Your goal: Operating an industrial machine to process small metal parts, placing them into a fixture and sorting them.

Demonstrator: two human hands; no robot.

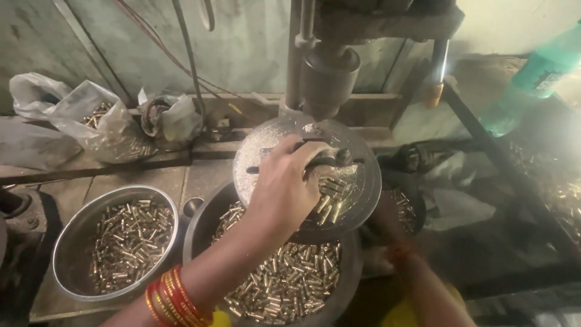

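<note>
My left hand [283,191], with red and gold bangles on its wrist, reaches over the round metal press table [254,156]. Its fingers curl onto a dark fixture [330,158] in the middle of the table, under the drill spindle [327,79]. A small heap of brass cylinders [331,197] lies on the table just right of the hand. My right hand [382,225] is low on the right in shadow, partly hidden beneath the table's edge, next to a dark container of brass pieces [404,209]. Its fingers cannot be made out.
Under my left arm is a large steel bowl [198,225] heaped with brass cylinders; a second bowl [65,242] of them stands to the left. Plastic bags [103,127] with more pieces sit at the back left. A green bottle [532,79] leans at the upper right.
</note>
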